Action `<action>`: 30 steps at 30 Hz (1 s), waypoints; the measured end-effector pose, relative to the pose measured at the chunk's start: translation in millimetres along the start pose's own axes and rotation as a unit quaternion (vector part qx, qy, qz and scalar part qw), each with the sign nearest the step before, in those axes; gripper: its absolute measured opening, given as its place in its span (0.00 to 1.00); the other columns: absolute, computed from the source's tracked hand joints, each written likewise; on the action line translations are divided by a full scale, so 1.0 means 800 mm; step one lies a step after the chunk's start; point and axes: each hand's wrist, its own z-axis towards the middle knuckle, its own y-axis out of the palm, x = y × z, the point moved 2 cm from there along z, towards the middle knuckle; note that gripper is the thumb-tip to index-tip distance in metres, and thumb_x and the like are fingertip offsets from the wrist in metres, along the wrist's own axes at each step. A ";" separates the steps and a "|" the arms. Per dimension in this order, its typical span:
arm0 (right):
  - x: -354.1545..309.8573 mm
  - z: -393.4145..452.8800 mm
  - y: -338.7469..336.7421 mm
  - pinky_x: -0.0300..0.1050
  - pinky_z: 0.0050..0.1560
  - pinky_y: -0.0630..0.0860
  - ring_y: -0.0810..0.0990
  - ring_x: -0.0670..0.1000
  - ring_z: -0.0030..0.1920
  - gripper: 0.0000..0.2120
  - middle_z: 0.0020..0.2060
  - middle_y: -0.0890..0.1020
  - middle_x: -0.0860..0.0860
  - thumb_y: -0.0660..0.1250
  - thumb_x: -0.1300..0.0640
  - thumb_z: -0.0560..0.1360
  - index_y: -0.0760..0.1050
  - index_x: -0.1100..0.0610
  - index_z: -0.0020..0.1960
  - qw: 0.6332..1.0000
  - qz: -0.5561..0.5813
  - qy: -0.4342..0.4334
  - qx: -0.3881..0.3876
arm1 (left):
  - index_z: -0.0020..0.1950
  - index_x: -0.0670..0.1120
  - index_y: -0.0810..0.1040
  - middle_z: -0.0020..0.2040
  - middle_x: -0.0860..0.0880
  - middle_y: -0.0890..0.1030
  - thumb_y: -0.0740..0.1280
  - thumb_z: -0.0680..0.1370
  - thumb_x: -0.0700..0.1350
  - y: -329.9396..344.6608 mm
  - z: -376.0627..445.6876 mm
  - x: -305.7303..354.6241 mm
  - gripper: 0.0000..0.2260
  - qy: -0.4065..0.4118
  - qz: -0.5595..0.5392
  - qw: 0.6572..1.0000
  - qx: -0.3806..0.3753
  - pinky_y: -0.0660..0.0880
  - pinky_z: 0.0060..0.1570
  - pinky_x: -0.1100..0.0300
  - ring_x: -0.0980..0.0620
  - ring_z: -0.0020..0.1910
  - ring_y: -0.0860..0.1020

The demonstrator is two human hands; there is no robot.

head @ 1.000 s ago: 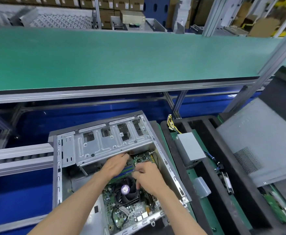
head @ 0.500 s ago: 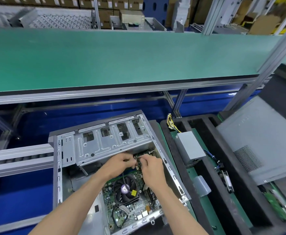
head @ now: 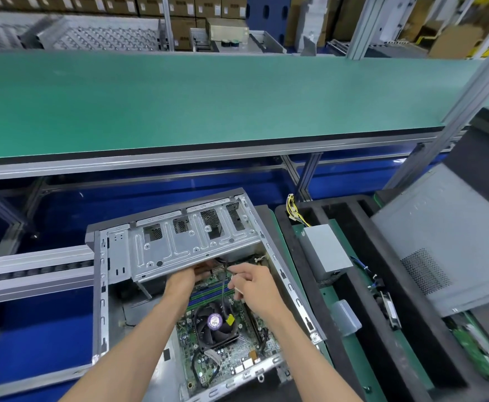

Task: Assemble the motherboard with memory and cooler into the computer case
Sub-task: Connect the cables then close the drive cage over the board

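**Both hands working under the drive cage**

The left hand (head: 185, 279) is reaching beneath the silver perforated metal drive cage (head: 185, 245), which is hiding its fingertips, so its grip cannot be made out. The grey open steel computer case (head: 101, 288) is lying on its side, its lower edge running out of view. Just beside it to the right, a grey boxed power supply (head: 325, 256) with yellow wires is sitting in a black foam tray (head: 310, 285); a grey case side panel (head: 452, 250) is leaning further right. The green motherboard (head: 231, 352) is lying inside the case, its black round cooler fan (head: 215, 324) directly below the hands. The right hand (head: 252, 285) is pinching a thin black cable (head: 223, 288) just above the blue memory slots (head: 208, 293).
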 end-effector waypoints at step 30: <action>0.002 0.001 -0.008 0.40 0.43 0.79 0.83 0.49 0.38 0.08 0.38 0.85 0.55 0.68 0.67 0.75 0.79 0.57 0.51 0.987 0.134 -0.043 0.075 | 0.39 0.51 0.69 0.31 0.55 0.73 0.60 0.83 0.48 0.010 -0.049 0.018 0.13 0.342 0.349 0.866 -0.109 0.63 0.34 0.64 0.59 0.33 0.70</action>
